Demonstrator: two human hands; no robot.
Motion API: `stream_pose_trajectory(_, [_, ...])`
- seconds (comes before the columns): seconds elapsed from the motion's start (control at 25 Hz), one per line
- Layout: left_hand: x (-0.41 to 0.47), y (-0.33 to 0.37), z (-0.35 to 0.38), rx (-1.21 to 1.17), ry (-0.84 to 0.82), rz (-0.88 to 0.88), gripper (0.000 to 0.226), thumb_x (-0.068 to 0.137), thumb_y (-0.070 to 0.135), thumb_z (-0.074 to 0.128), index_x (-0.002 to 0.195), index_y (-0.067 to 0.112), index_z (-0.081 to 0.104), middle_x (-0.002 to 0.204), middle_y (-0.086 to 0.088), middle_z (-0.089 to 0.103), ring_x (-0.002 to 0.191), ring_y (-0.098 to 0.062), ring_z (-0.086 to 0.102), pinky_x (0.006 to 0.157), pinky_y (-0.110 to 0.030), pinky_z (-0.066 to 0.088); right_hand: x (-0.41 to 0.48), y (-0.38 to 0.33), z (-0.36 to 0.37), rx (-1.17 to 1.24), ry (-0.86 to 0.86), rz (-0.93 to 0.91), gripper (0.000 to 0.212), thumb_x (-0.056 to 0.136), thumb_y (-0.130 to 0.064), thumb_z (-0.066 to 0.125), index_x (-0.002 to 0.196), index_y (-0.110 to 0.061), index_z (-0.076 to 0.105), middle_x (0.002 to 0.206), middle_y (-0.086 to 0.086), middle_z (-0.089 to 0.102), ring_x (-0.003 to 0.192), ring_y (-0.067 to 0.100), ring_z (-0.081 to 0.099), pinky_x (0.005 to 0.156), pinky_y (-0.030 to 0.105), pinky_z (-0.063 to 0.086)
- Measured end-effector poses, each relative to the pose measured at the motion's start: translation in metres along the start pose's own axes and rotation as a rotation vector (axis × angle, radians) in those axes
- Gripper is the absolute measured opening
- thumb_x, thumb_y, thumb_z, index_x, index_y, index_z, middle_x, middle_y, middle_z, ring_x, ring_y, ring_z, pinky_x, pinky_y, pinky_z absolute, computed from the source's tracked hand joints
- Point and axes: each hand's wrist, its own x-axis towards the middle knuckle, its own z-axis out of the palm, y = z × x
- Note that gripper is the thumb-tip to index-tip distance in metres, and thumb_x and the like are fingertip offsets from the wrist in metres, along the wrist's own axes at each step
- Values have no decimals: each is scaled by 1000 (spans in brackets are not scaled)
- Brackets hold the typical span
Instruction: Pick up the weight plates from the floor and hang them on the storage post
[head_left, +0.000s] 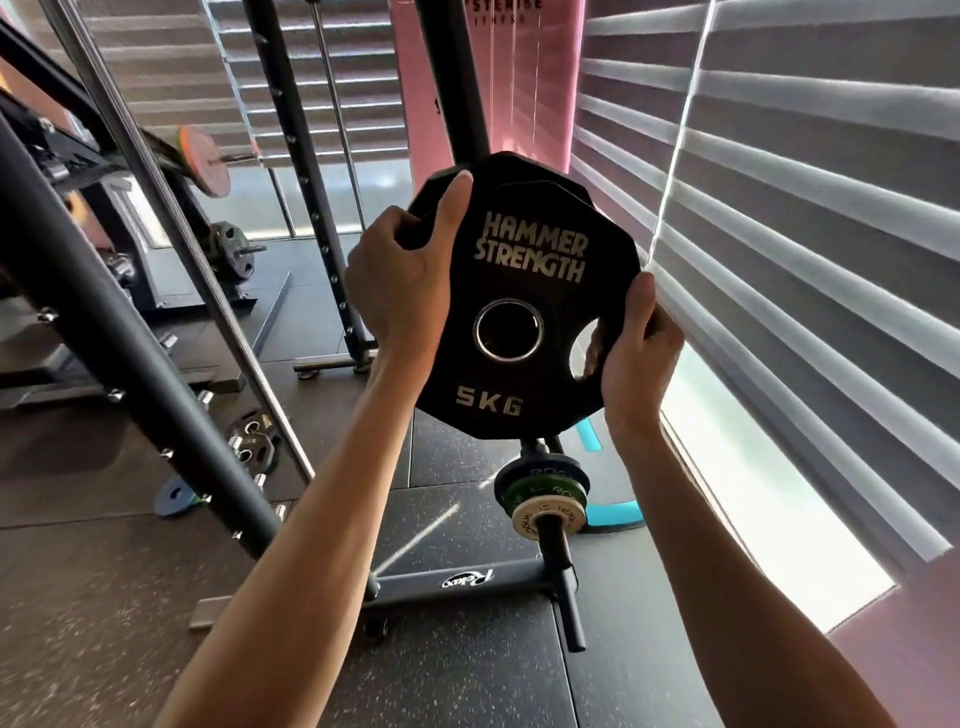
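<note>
Fingers of the left hand (400, 291) curl behind the plate (519, 374) rim, thumb flat on its face. The right hand (641, 343) hooks through a side cut-out. Both clamp it upright against the rack upright (457, 78), probably to line its hole onto a hidden peg, above the lower post (558, 566).

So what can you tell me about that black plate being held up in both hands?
The weight plate is a black, many-sided disc, rubbery-looking, lettered HAMMER STRENGTH and 5 KG in pale print. It has a metal-ringed centre hole and a handle cut-out at its right. It is held upright, face to the camera. The left hand grips its upper left edge, thumb on the face; the right hand holds the right edge. The edge of a second black plate shows just behind.
</note>
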Motion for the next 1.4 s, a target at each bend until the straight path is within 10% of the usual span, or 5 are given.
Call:
stream_pose_trajectory(0.36, [17,-27,37,-201,244,211,60,89,67,50,120,21,70,113,-3,68,110,-16,65,89,-38,55,41,29,29,-191,185,-264,49,103,-47,39,113,-4,62,106,3,61,103,29,60,88,53,49])
stream_pose_trajectory(0.6, [36,-36,57,-209,220,261,57,94,63,45,111,18,75,112,6,70,104,-5,66,86,-15,53,58,36,43,-147,45,-125,49,105,-38,36,117,0,64,101,4,71,96,12,65,85,35,56])
stream_pose_trajectory(0.8, [37,-35,56,-207,14,190,61,92,65,45,132,23,63,136,3,63,137,-16,49,116,-44,37,48,17,45,-85,-29,-22,45,110,-25,32,150,-8,41,135,13,63,120,3,51,95,21,53])
stream_pose_trajectory(0.92, [36,-35,54,-261,-48,160,71,88,73,35,130,24,65,139,0,60,142,-21,43,116,-50,36,42,11,45,-59,-18,45,45,109,-29,33,142,-3,51,106,10,71,91,-2,65,66,8,41])
stream_pose_trajectory(1.4, [12,-74,0,-1,85,377,32,93,27,58,114,5,67,115,-13,62,111,-24,59,94,-37,49,-28,77,35,-54,126,381,35,101,-49,34,110,-22,55,98,-14,60,99,11,57,99,40,50])
